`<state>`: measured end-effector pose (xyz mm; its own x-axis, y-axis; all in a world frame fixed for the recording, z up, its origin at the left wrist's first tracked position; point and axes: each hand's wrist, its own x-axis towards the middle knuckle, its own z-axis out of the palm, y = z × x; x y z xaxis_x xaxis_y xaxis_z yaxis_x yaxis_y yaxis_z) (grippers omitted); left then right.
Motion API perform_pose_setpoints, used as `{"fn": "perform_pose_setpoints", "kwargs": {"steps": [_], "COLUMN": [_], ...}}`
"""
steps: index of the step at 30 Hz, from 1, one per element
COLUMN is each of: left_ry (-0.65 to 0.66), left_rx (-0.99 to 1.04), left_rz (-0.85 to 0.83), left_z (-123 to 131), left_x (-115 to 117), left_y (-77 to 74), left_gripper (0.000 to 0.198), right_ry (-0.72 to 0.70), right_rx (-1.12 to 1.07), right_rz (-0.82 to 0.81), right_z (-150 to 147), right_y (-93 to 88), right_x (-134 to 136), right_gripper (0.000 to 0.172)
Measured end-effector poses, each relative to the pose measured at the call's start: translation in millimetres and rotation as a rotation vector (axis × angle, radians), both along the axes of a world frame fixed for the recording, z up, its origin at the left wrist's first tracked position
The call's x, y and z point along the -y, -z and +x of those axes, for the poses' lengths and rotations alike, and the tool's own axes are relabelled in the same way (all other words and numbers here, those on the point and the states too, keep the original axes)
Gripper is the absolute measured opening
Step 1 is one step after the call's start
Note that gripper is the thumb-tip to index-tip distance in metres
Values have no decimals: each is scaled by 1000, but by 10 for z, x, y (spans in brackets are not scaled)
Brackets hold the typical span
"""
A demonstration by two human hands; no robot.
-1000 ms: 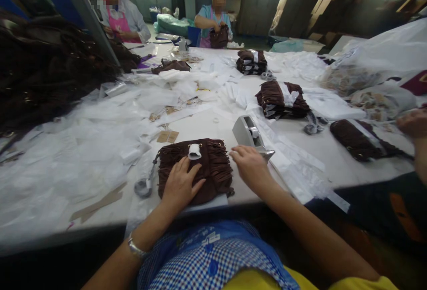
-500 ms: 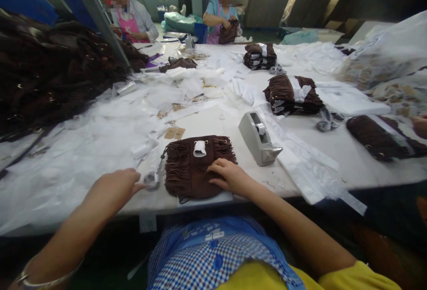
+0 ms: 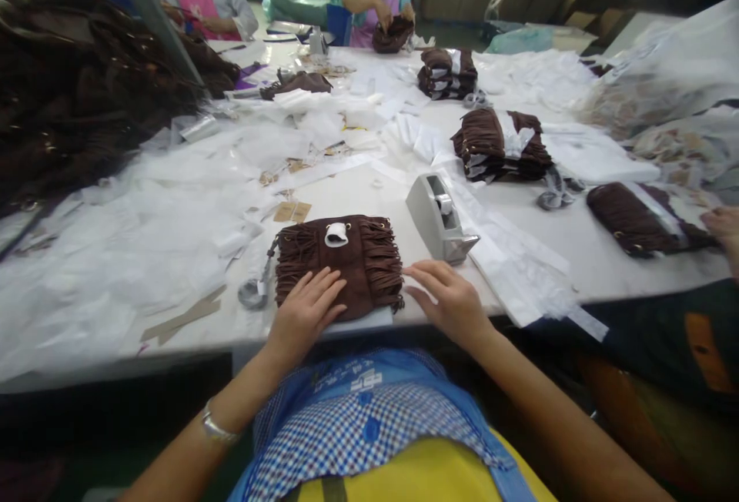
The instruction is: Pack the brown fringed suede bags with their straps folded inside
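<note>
A dark brown fringed bag (image 3: 346,282) lies flat near the table's front edge, with a white wrap (image 3: 336,235) around something at its top middle. Fingers spread, my left hand (image 3: 309,306) rests on the bag's lower left part. My right hand (image 3: 447,298) is at the bag's right edge, thumb and fingers apart, fingertips by the fringe. Left of the bag lies its strap in a clear wrap (image 3: 252,292). White sheeting (image 3: 378,319) shows under the bag's lower edge.
A grey tape dispenser (image 3: 439,221) stands right of the bag, beside white paper strips (image 3: 519,286). Thin white sheets (image 3: 150,256) cover the left side. Bundled brown bags (image 3: 502,144) sit further back. Co-workers are across the table, and another person's hand (image 3: 724,225) is at right.
My left hand has moved right, from beside the wrapped strap onto the bag. My right hand has slid off the bag's front to its right edge. The view has tilted down slightly.
</note>
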<state>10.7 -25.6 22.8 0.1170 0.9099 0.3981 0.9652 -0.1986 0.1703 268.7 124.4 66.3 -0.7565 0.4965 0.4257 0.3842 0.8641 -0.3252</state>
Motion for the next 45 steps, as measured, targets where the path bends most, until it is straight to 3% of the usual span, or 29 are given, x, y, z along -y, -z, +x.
{"fn": "perform_pose_setpoints", "kwargs": {"steps": [4, 7, 14, 19, 25, 30, 33, 37, 39, 40, 45], "left_ry": [90, 108, 158, 108, 20, -31, -4, 40, 73, 94, 195], "left_rx": [-51, -121, -132, -68, -172, -261, -268, -189, -148, -140, -233], "left_rz": [-24, -69, -7, 75, 76, 80, 129, 189, 215, 230, 302], "left_z": [84, 96, -9, 9, 207, 257, 172, 84, 55, 38, -89], "left_x": [148, 212, 107, 88, 194, 259, 238, 177, 148, 135, 64], "left_y": [-64, -77, 67, 159, 104, 138, 238, 306, 312, 318, 438], "left_gripper": [50, 56, 39, 41, 43, 51, 58, 57, 57, 58, 64], "right_ry": [-253, -245, -163, -107, -152, -266, -132, 444, 686, 738, 842], "right_rx": [42, 84, 3, -34, -35, -29, -162, -248, -75, -34, 89], "right_rz": [0, 47, 56, 0, 48, 52, 24, -67, -172, -194, -296], "right_z": [-70, -168, -379, -354, -372, -272, 78, 722, 988, 1088, 1244], "right_y": [164, 329, 537, 583, 660, 421, 146, -60, -39, -4, 243], "right_x": [371, 449, 292, 383, 469, 379, 130, -622, -1104, -1339, -2227], "right_gripper": [41, 48, 36, 38, 34, 26, 26, 22, 25, 27, 32]}}
